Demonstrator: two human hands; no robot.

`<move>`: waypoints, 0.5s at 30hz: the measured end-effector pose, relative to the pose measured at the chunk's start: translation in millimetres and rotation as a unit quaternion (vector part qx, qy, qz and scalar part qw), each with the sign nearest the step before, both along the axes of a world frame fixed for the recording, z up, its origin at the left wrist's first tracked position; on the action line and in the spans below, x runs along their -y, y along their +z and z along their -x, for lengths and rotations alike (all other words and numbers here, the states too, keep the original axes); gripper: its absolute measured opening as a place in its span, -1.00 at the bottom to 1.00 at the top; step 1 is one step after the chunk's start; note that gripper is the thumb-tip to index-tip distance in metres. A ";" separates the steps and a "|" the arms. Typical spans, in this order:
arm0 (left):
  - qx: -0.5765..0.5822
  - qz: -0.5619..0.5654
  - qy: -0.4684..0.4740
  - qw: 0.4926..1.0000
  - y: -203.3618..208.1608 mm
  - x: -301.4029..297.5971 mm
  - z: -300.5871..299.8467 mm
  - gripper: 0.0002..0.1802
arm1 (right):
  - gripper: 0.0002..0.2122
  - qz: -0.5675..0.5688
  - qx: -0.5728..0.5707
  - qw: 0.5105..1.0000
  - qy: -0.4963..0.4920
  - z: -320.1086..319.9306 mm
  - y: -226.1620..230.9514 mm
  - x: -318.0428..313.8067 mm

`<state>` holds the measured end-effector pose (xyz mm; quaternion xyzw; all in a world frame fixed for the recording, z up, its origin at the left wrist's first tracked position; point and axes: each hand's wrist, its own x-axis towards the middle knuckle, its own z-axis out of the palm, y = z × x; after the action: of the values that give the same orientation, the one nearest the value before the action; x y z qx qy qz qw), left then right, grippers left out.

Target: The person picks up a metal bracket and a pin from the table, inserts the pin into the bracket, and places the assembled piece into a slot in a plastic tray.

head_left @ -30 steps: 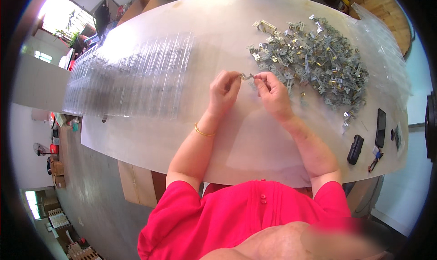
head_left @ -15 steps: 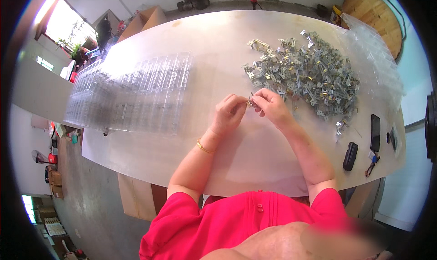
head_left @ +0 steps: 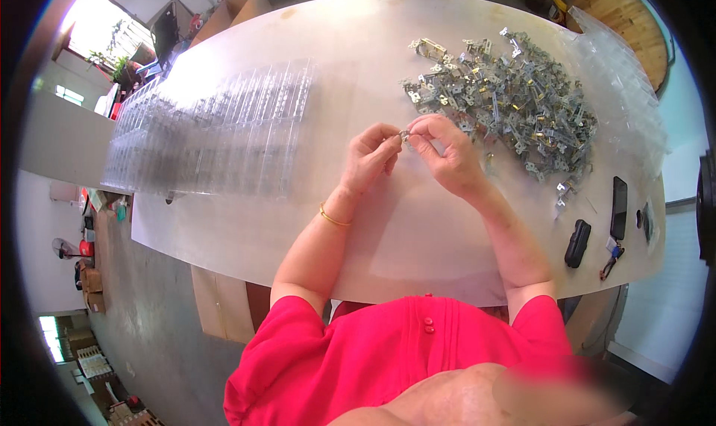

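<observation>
Both hands meet over the middle of the table, pinching one small metal part (head_left: 405, 135) between their fingertips. My left hand (head_left: 371, 155) grips it from the left with thumb and fingers closed. From the right, my right hand (head_left: 447, 154) pinches the same part. Fingers cover most of it, so its exact shape cannot be made out. Just beyond my right hand lies a wide heap of small silvery metal brackets (head_left: 514, 105), some with brass-coloured pieces. To the left stand clear plastic trays (head_left: 216, 127) with rows of narrow compartments.
Clear plastic sheeting or trays (head_left: 615, 90) lie at the table's right edge. Nearer me on the right are a black case (head_left: 576, 244), a black phone (head_left: 619, 206) and keys (head_left: 611, 263). The white table (head_left: 358, 254) has a curved edge; a cardboard box (head_left: 222, 303) stands below it.
The view has tilted slightly, so the table sits higher in the picture. My fingers have shifted on the small metal part, and my right hand has turned a little. Both hands stay together.
</observation>
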<state>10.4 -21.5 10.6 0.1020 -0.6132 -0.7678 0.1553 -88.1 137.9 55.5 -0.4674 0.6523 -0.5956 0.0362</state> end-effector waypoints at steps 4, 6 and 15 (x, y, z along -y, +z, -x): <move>0.000 -0.016 -0.010 1.000 -3.6 4.3 -0.4 -0.78 | -0.95 -0.038 -0.019 0.999 0.001 -1.8 2.7 -1.6; 0.002 -0.060 -0.029 0.998 -1.5 10.0 -0.9 -0.73 | -0.95 -0.035 -0.044 0.998 0.004 -0.7 1.7 -1.0; -0.103 -0.248 -0.111 0.957 -10.5 24.3 2.7 -0.58 | -0.92 0.078 0.221 0.972 -0.022 1.5 -6.4 2.8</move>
<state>7.7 -45.8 0.2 -0.0110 -0.3918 -0.9144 0.1013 -89.6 135.1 49.2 -0.3110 0.5899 -0.7338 0.1294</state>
